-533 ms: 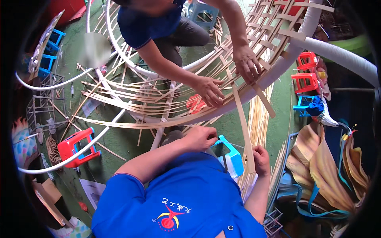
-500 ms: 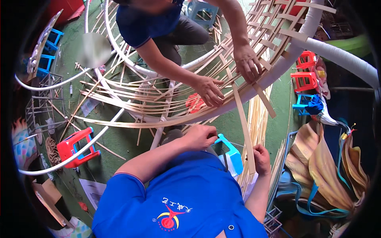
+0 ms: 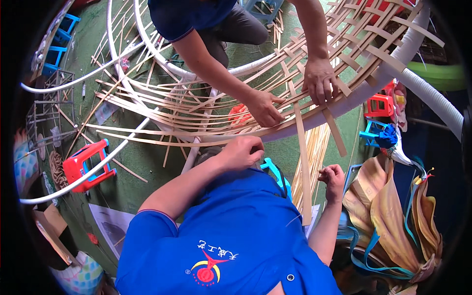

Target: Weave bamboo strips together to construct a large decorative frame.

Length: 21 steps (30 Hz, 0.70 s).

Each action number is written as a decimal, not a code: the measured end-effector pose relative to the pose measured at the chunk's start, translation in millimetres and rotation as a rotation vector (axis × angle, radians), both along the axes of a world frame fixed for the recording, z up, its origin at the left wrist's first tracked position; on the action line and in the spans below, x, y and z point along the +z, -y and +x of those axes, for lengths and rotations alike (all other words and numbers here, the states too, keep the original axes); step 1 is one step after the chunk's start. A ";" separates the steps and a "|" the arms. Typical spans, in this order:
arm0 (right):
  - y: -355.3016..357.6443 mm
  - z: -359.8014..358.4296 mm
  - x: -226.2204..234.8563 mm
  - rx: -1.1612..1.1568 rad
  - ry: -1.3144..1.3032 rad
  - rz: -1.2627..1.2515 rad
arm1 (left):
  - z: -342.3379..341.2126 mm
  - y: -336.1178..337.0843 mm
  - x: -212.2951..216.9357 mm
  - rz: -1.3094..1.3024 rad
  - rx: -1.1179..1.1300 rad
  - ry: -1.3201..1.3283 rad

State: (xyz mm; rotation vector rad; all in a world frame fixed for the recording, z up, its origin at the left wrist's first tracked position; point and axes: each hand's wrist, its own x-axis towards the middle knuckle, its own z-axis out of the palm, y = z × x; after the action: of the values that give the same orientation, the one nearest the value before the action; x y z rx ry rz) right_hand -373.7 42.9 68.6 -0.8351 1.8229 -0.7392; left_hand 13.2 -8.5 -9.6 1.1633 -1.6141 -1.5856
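My left hand is closed, fingers curled, just below the lower rim of a large woven frame of flat bamboo strips. What it holds, if anything, is hidden. My right hand is raised to the right of a long loose strip end that hangs from the weave toward me. Its fingers are curled in a pinch; I cannot make out anything between them. Across from me, a co-worker's one hand pinches at the strips near the white wrapped rim, and the other hand presses on the lattice.
White tubes curve around the frame. A bundle of bamboo strips lies on the green floor beneath. Red stools stand left and right; a blue stool is close to me. Brown leaf-shaped pieces lie at right.
My right hand has risen slightly and moved right, away from the hanging strip. My left hand has shifted up a little. The co-worker's left-side hand has closed into a pinch.
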 end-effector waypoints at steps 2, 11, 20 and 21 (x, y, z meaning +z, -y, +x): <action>6.9 -8.5 -0.9 0.016 -0.031 -0.030 | -1.8 2.3 -0.5 -0.018 0.028 0.008; 6.0 -45.1 -7.0 -0.010 -0.114 -0.020 | -25.4 27.2 3.6 -0.060 0.262 -0.040; -3.5 -67.7 -26.8 -0.127 -0.051 -0.046 | -57.9 46.8 9.6 -0.105 0.355 -0.032; -1.1 -65.4 -30.7 -0.152 -0.016 -0.072 | -58.3 48.2 11.9 -0.106 0.349 -0.029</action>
State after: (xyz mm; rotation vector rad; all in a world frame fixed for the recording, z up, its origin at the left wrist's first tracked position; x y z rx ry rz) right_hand -439.1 44.0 37.9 -0.7565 1.8982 -0.9016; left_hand -45.1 -56.7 2.3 1.2775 -1.3697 -1.2728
